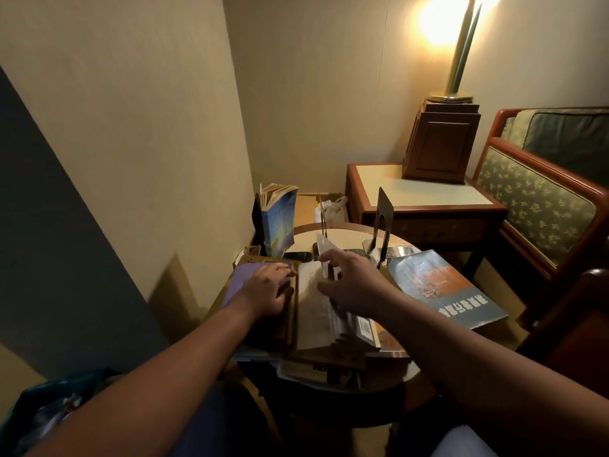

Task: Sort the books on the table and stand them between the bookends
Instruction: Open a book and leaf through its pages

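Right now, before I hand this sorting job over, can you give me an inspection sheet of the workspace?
Surface: round table, mostly covered by books.
Job's things: blue book stands against left bookend; right bookend stands alone; purple book, open book and blue-orange book lie flat; more books beneath.
Clutter: cardboard box and white bag behind the table.
Grips: left hand rests on the purple book; right hand pinches the open book's pages.
Cables: nothing seen.
Surroundings: lit lamp on side table; armchair to the right; corner walls.
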{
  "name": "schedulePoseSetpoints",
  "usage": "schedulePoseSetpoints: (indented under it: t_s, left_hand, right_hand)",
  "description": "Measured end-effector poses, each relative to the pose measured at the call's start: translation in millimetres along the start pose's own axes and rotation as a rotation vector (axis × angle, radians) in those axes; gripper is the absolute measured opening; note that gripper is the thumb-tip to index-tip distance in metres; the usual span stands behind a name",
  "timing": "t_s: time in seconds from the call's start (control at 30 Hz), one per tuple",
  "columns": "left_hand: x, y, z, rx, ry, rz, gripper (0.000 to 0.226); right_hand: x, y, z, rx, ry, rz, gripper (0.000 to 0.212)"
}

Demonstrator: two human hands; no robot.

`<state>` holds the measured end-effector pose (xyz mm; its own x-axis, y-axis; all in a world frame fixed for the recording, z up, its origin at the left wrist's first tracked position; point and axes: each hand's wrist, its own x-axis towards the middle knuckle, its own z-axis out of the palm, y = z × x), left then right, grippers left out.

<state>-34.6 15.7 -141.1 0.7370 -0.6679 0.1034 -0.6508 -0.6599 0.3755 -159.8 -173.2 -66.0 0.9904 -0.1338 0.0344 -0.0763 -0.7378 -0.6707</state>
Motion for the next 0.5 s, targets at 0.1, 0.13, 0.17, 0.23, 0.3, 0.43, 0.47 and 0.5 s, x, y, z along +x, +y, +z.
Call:
schedulePoseSetpoints:
  t_s: [0.1, 0.13, 0.17, 0.23, 0.3, 0.43, 0.47, 0.5]
  left_hand:
    - [5, 8, -1, -0.019, -0.008, 0.003, 0.055]
    - [8, 13, 0, -0.034, 0.000, 0.015, 0.059]
    - [9, 18, 2, -0.051, 0.012, 0.029, 0.063]
    - [11, 34, 4, -0.075, 0.032, 0.061, 0.062]
    - [13, 49, 8, -0.098, 0.044, 0.112, 0.055]
    - [19, 66, 16, -0.110, 0.012, 0.179, 0.053]
    - [20, 67, 18, -0.107, 0.007, 0.182, 0.052]
    - [20, 67, 19, -0.108, 0.002, 0.180, 0.051]
  right_hand:
    - [-3, 8, -27, -0.012, 0.047, -0.021, 0.035]
    - [-5, 12, -35, -0.042, 0.077, -0.032, 0.031]
    - [-7, 17, -43, -0.074, 0.115, -0.036, 0.028]
    - [-12, 29, -56, -0.140, 0.205, -0.030, 0.025]
    - [-15, 46, -65, -0.197, 0.262, 0.014, 0.026]
    - [-23, 82, -73, -0.260, 0.263, 0.148, 0.033]
    - [-25, 89, -72, -0.285, 0.253, 0.175, 0.034]
    - [-27, 96, -69, -0.310, 0.244, 0.202, 0.035]
